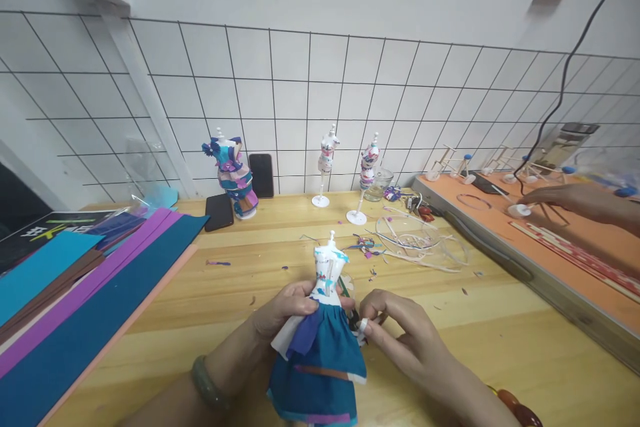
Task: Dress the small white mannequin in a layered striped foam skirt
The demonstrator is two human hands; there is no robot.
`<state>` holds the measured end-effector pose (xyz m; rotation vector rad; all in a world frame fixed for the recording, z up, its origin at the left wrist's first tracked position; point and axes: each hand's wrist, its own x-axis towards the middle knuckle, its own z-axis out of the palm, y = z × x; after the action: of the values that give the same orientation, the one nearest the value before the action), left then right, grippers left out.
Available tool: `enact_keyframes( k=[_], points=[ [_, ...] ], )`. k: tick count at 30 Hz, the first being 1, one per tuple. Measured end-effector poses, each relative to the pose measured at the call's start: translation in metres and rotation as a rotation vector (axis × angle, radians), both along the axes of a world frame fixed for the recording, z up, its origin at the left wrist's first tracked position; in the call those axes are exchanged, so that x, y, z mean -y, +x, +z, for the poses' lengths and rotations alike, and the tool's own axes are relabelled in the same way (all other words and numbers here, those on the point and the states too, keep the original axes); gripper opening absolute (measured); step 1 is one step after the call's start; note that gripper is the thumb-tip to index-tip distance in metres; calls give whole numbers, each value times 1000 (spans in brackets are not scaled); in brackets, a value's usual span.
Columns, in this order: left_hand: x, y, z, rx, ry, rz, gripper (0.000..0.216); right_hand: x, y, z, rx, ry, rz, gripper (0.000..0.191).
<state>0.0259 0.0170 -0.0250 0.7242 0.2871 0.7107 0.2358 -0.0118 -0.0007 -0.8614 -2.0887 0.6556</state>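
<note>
A small white mannequin (327, 272) stands upright in front of me, dressed in a teal layered skirt (325, 353) with a purple and a pale strip at its left side. My left hand (293, 310) is wrapped round its waist, the thumb pressing on the front. Beside the skirt's right edge, my right hand (400, 327) pinches a small white piece (363, 325) between thumb and fingertips. Something dark and green, partly hidden, shows behind the waist near my left fingertips; I cannot make out what it is.
Dressed mannequin (235, 177) and phone (261, 175) stand at the back, near two bare-skirted mannequins (327, 153). Coloured sheets (150, 267) cover the left. Thin strips (415, 240) and scraps lie right of centre. On the orange table (550, 240), another person's hand (565, 197) touches a white wheel.
</note>
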Motion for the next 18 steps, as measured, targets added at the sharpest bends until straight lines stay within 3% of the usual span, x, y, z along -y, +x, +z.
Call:
enact_keyframes(
  k=[4,9,13,18],
  points=[
    [-1,-7,3,20,4,-38,42,-1,0,1,-33,26,-22,11],
    [1,-19,23,-11,18,-62,50,-4,3,-2,-101,-55,-46,17],
    [11,-11,33,-27,17,-93,52,-5,4,-4,-228,-245,-63,22],
    [19,3,30,-51,-7,-142,45,-5,1,-1,-255,-244,-120,22]
  ],
)
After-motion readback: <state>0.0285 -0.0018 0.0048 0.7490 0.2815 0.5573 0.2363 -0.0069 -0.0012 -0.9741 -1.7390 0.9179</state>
